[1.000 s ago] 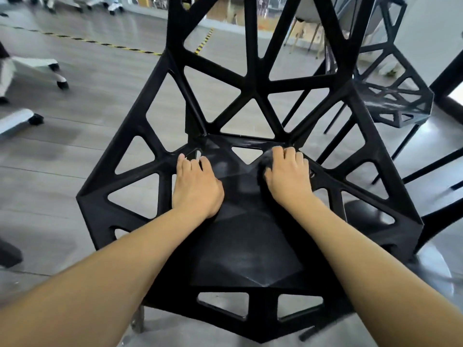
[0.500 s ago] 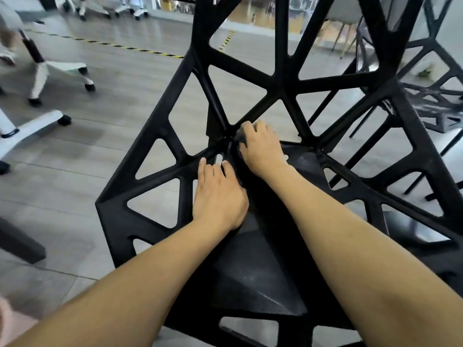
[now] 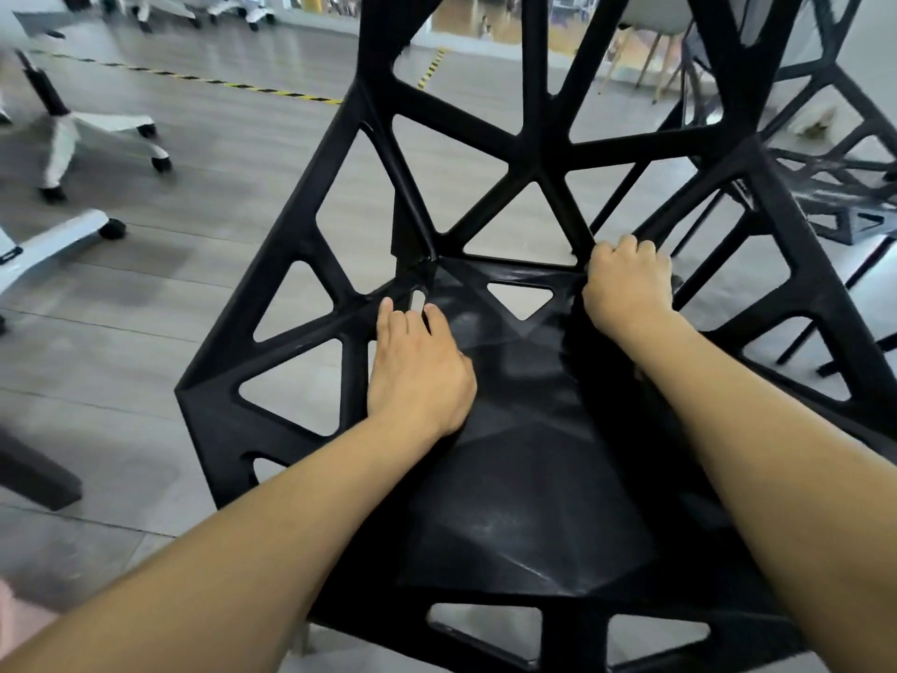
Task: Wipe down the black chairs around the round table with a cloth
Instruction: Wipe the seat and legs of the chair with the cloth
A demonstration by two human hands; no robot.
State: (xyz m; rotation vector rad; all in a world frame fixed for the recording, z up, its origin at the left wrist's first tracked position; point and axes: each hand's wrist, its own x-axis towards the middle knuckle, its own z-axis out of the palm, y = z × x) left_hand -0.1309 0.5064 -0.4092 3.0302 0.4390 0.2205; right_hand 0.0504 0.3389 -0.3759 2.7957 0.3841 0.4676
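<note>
A black chair (image 3: 524,502) with a lattice of triangular openings fills the view, its seat right below me. My left hand (image 3: 417,371) rests flat on the seat's left side, fingers straight and pointing at the back left corner. My right hand (image 3: 628,284) sits at the seat's back right corner, where seat meets backrest. Its fingers are curled over a dark cloth (image 3: 575,327). The cloth barely stands out against the black seat, and most of it is hidden under the hand.
A second black lattice chair (image 3: 835,187) stands close at the right. White wheeled office-chair bases (image 3: 97,128) (image 3: 53,240) sit on the grey plank floor at the left. A dark block (image 3: 29,473) lies at the left edge. Yellow-black tape (image 3: 218,82) crosses the floor behind.
My right hand has swept with the cloth from the seat's back left corner across to the back right corner. My left hand has stayed put on the seat.
</note>
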